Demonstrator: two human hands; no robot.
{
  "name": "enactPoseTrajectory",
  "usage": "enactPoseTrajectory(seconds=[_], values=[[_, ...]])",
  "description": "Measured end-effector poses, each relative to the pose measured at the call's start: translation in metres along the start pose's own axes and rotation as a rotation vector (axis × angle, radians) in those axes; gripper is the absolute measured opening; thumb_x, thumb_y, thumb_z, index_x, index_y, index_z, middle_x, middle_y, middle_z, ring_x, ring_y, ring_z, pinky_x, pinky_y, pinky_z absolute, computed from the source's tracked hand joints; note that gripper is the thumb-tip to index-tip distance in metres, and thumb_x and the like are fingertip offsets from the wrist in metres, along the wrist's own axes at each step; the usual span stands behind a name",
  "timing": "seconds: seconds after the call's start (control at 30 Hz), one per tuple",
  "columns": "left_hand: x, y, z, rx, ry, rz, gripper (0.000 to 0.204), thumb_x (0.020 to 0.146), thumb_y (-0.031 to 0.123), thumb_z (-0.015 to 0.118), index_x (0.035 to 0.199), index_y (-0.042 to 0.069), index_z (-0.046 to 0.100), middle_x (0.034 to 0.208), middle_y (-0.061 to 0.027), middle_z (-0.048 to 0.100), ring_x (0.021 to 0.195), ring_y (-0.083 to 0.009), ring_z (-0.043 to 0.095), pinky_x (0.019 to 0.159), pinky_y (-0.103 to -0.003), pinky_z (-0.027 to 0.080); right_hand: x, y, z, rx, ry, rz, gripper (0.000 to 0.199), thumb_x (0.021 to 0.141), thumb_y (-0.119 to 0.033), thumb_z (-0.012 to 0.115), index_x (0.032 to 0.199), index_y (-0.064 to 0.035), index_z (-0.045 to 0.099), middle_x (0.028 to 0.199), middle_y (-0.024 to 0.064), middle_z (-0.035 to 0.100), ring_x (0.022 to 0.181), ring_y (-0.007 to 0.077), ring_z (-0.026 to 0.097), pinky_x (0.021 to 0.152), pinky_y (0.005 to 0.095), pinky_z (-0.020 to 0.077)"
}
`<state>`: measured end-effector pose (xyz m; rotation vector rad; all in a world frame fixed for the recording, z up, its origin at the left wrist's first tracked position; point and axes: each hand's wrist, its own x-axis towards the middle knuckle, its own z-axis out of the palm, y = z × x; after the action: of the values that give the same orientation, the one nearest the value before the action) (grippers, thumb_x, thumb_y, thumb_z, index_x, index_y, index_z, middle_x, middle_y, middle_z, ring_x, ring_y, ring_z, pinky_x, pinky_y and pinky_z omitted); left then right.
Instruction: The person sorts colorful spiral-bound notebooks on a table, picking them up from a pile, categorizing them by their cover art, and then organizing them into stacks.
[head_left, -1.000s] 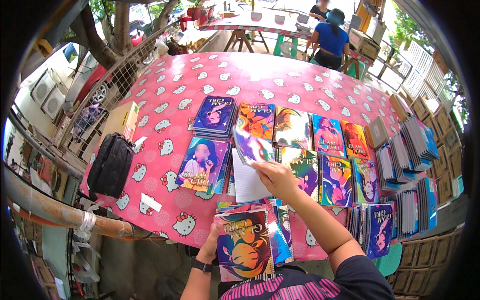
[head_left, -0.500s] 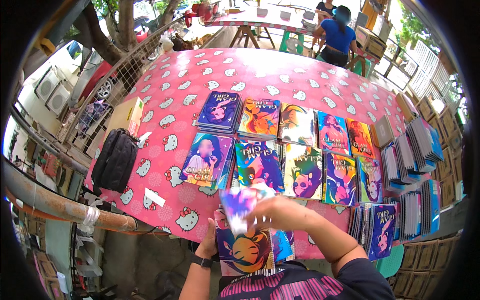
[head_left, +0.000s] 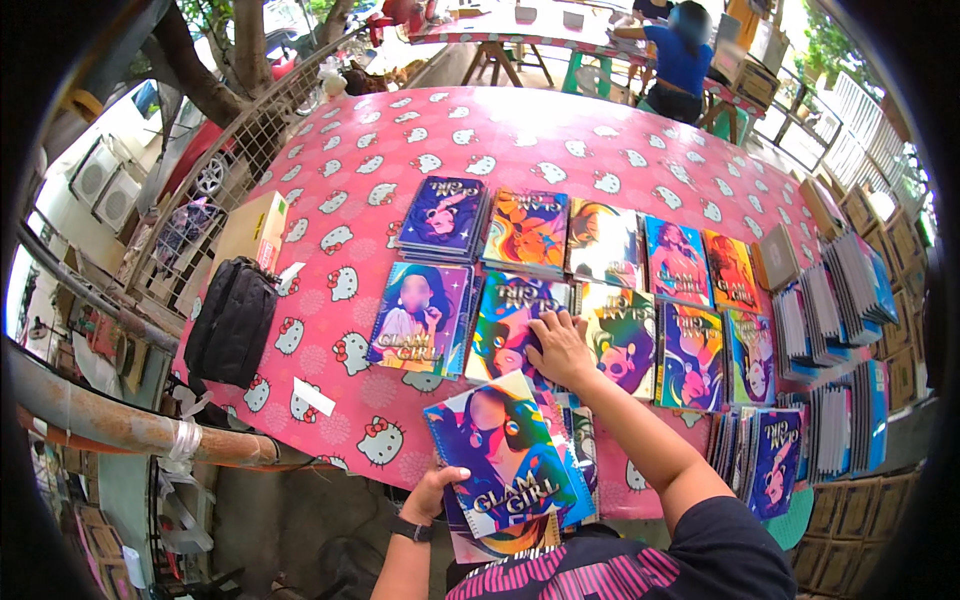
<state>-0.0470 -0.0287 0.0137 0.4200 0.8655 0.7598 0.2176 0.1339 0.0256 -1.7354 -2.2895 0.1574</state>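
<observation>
My left hand grips the left edge of a spiral notebook, its thumb on the cover, at the table's near edge. That colourful cover shows a long-haired figure; more notebooks lie beneath it, partly hidden. My right hand reaches forward, fingers spread over the right side of a multicoloured notebook atop a pile in the front row. To its left is a purple notebook pile; to its right, a green-and-yellow one. Whether the right fingers grip any cover edge is not visible.
More notebook piles form a back row on the pink patterned table. Notebook bundles crowd the right end. A black bag and a cardboard box stand left. A person in blue sits at another table.
My right hand has moved from the notebooks at the near edge forward to the front-row pile. The blurred notebook now lies still, with my left hand on its edge.
</observation>
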Motion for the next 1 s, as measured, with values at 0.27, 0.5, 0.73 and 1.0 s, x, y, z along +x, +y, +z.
enactPoseTrajectory(seconds=[0.27, 0.5, 0.73, 1.0], values=[[0.001, 0.001, 0.022, 0.092, 0.123, 0.143, 0.054, 0.077, 0.015, 0.070, 0.123, 0.007, 0.043, 0.106, -0.0048, 0.056, 0.097, -0.0161, 0.056, 0.084, -0.031, 0.048, 0.141, 0.071, 0.030, -0.272, 0.087, 0.082, 0.051, 0.083, -0.023, 0.057, 0.130, -0.0077, 0.044, 0.132, 0.0138, 0.048, 0.128, 0.0231, 0.039, 0.099, 0.0498, 0.0333], [0.003, -0.008, -0.004, 0.023, -0.003, 0.014, 0.052, 0.078, 0.012, 0.065, 0.125, 0.004, 0.043, 0.113, -0.0075, 0.056, 0.097, -0.0176, 0.058, 0.084, -0.032, 0.049, 0.117, 0.050, -0.061, -0.011, 0.237, -0.241, 0.016, 0.080, -0.021, 0.055, 0.088, -0.0163, 0.067, 0.072, 0.0102, 0.065, 0.067, 0.0272, 0.065, 0.061, 0.0396, 0.0505], [-0.009, 0.007, 0.002, -0.249, -0.170, 0.035, 0.054, 0.087, 0.035, 0.060, 0.127, 0.002, 0.043, 0.119, -0.0108, 0.057, 0.105, -0.0194, 0.058, 0.090, -0.036, 0.048, 0.047, -0.061, -0.128, 0.587, -0.625, -0.757, 0.027, 0.085, -0.031, 0.061, 0.095, -0.0069, 0.068, 0.082, 0.0111, 0.067, 0.076, 0.0247, 0.065, 0.069, 0.0364, 0.0493], [-0.014, 0.006, 0.010, 0.058, 0.024, -0.001, 0.040, 0.075, 0.004, 0.065, 0.114, 0.002, 0.055, 0.104, -0.0065, 0.063, 0.095, -0.0172, 0.061, 0.084, -0.030, 0.049, 0.101, -0.158, 0.043, -0.284, -0.421, -0.584, 0.052, 0.076, -0.030, 0.062, 0.116, 0.0032, 0.055, 0.113, 0.0224, 0.059, 0.111, 0.0365, 0.054, 0.086, 0.0484, 0.0456]])
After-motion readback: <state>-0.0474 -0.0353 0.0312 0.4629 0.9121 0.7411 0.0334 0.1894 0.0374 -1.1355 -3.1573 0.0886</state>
